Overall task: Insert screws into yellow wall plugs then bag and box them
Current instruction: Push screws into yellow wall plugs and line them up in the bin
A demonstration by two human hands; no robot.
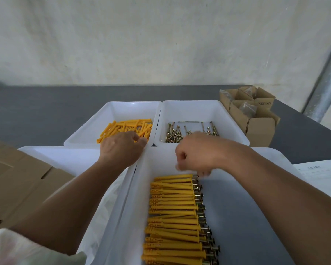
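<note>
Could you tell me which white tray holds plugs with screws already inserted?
The nearest tray, under the right hand; the far-left tray holds bare plugs, the far-right tray loose screws.

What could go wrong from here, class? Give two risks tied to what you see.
The right hand, blurred, is close above the neat row of finished plugs; it might knock them crooked. The left hand reaches into the loose plugs beside the tray of screws; it could grab several or flick one across.
</note>
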